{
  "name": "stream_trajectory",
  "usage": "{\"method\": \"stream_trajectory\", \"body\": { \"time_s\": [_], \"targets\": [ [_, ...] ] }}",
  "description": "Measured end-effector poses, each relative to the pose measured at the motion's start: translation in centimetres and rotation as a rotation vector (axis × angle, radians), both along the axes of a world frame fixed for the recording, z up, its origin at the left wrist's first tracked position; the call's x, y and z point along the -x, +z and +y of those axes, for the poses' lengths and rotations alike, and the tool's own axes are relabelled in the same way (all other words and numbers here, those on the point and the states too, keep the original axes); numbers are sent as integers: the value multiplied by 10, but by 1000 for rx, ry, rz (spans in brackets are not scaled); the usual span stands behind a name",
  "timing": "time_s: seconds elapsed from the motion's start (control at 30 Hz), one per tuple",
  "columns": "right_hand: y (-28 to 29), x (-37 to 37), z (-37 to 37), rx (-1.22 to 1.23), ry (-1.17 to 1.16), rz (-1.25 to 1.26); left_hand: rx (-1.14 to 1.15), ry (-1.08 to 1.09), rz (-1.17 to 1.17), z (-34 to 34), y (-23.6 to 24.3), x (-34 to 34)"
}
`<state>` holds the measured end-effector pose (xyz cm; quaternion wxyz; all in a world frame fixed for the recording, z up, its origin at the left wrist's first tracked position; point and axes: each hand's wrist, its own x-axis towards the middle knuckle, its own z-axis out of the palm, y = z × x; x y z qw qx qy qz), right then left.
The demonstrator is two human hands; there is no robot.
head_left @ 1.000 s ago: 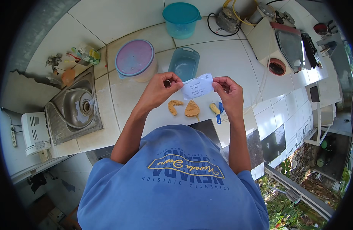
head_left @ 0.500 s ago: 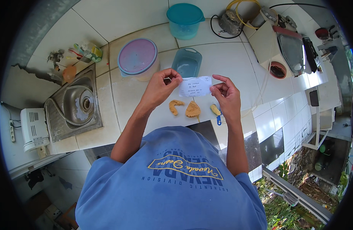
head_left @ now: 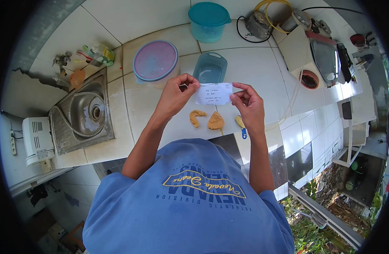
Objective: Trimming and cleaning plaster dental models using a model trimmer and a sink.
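Observation:
Pinched between thumb and fingers, a small white paper slip (head_left: 214, 94) with handwriting is stretched level between my left hand (head_left: 177, 96) at its left corner and my right hand (head_left: 249, 108) at its right edge. Just below the slip on the white tiled counter lie two tan dental-cast-like pieces, one horseshoe-shaped (head_left: 196, 117) and one fuller (head_left: 215, 122). Beside my right hand lies a blue-handled tray with pale yellow material (head_left: 243, 132), partly hidden by that hand. A teal rectangular basket (head_left: 209, 65) sits just beyond the paper.
At back left stand a pink-lidded tub (head_left: 155, 59) and a teal-lidded tub (head_left: 209, 17). A steel sink (head_left: 86, 120) and white appliance (head_left: 36, 139) are at the left. A grey motor (head_left: 258, 26) with cables and a boxy machine (head_left: 291, 51) occupy the back right.
The slip has turned from slightly tilted to more level. My right thumb has moved lower on its right edge. The counter has shifted slightly rightward in the view.

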<state>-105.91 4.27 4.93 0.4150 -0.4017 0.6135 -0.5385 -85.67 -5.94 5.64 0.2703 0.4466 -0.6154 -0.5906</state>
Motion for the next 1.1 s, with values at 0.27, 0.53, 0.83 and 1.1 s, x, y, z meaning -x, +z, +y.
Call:
{"method": "stream_trajectory", "body": {
  "time_s": [0.27,0.53,0.83,1.1],
  "targets": [
    [-3,-3,-6,-17,10,-4,-10,40,3,-3,-6,-3],
    [-7,-3,-9,-39,20,37,-16,94,38,-6,-13,2],
    [-10,-4,-9,167,-36,178,18,103,57,0,-6,0],
    [-4,-5,-2,519,-171,604,-150,55,156,15,2,-4]
  ]
}}
